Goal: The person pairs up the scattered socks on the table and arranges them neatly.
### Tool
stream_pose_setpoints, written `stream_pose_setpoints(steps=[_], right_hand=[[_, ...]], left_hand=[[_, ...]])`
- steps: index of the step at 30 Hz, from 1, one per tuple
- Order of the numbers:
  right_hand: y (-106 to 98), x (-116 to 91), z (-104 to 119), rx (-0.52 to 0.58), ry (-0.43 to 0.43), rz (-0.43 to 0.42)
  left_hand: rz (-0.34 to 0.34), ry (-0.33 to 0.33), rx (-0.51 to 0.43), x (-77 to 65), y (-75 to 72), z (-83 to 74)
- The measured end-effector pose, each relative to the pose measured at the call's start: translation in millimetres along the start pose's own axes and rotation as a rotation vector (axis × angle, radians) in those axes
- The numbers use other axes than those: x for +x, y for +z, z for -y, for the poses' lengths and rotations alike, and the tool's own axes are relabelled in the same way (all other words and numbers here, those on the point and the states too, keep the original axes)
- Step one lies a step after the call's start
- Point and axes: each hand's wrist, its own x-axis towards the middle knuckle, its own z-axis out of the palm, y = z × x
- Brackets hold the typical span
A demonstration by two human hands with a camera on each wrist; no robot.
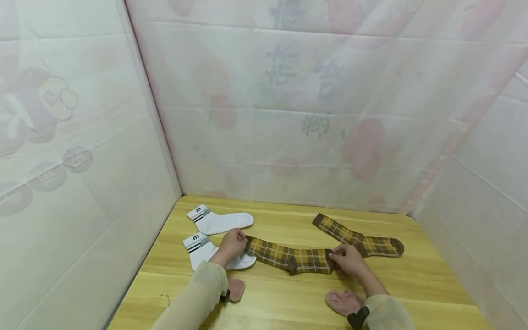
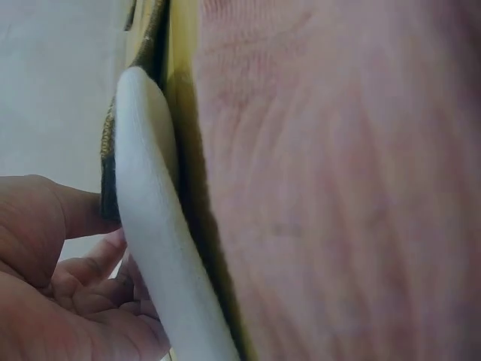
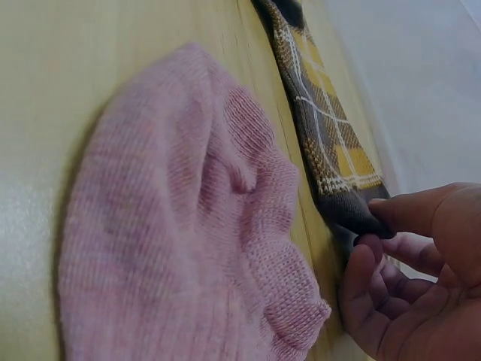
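Note:
A brown and yellow plaid sock (image 1: 274, 254) stretches lengthwise between both hands, close over the table. The left hand (image 1: 232, 245) pinches its dark brown cuff, and in the left wrist view a white sock (image 2: 154, 203) lies beside those fingers. At the other end, the right hand (image 1: 348, 260) grips the dark toe between thumb and fingertips, as the right wrist view shows too. Its matching plaid sock (image 1: 377, 246) lies bent at the heel behind the right hand. The white sock (image 1: 200, 251) is partly hidden beneath the left hand and forearm.
Another white sock (image 1: 224, 223) with black stripes lies at the back left of the wooden table (image 1: 284, 302). One pink sock (image 1: 236, 289) is by the left sleeve, a second pink sock (image 1: 343, 301) by the right wrist. Printed cloth walls (image 1: 255, 137) enclose the table's back and sides.

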Motion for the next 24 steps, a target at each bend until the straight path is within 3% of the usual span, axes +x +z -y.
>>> stream_pose_setpoints(steps=[12, 24], right_hand=[[1.1, 0.8, 2.7, -0.008, 0.005, -0.013], [2.3, 2.7, -0.3, 0.015, 0.018, -0.013]], left_hand=[[0.021, 0.003, 0.112, 3.1, -4.2, -3.6], [0.014, -0.031, 0.125, 1.4, -2.3, -5.8]])
